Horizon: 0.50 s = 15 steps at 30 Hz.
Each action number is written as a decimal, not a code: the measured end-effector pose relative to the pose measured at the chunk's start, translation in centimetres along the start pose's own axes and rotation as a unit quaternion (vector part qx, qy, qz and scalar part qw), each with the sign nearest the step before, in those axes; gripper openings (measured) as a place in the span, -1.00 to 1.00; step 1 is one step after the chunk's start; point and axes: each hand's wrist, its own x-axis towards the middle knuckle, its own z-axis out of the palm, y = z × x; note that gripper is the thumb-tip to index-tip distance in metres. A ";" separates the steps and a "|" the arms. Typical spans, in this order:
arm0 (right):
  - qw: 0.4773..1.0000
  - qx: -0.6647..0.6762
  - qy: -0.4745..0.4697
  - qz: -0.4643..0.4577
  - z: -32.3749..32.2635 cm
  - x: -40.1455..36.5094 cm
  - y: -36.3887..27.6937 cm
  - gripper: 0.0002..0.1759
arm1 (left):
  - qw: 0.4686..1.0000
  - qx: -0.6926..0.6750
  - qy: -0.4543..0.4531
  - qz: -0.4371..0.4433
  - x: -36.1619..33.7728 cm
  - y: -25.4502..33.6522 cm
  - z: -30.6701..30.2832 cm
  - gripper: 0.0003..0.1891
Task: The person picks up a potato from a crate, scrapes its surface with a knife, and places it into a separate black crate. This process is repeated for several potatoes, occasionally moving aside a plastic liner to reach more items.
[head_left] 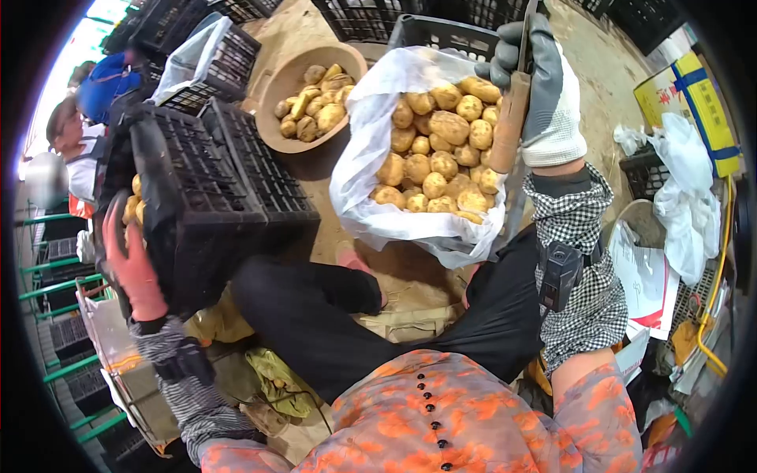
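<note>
My left hand point(132, 272), in a pink glove with dark fingertips, is at the far left beside a black plastic crate point(213, 173). Its fingers are stretched out against some potatoes point(139, 211) at the crate's side; whether they grip one is hard to see. My right hand point(552, 98) wears a grey and white glove and is closed around a wooden-handled knife point(511, 126), above the right edge of a crate lined with white plastic point(363, 158). Many yellow-brown potatoes point(441, 165) fill that liner.
A round tan basin point(274, 130) with more potatoes stands behind, between the crates. At right are white plastic bags point(684, 189), a yellow box point(702, 110) and a yellow hose point(721, 276). Other people point(83, 142) are at the upper left. A green bag point(284, 386) lies below.
</note>
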 end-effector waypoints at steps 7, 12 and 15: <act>0.992 0.084 0.098 -0.003 -0.8 0.8 -1.0 -0.57 | 0.811 -0.269 -0.496 0.157 -7.1 20.1 28.5 -0.46; 0.980 0.172 0.090 -0.032 -3.1 1.5 -0.5 -0.58 | 0.747 -0.152 -0.632 0.136 -14.2 25.9 41.7 -0.24; 0.984 0.136 0.117 0.005 -1.3 1.4 -1.8 -0.57 | 0.765 -0.212 -0.609 0.022 -15.6 28.0 43.5 -0.17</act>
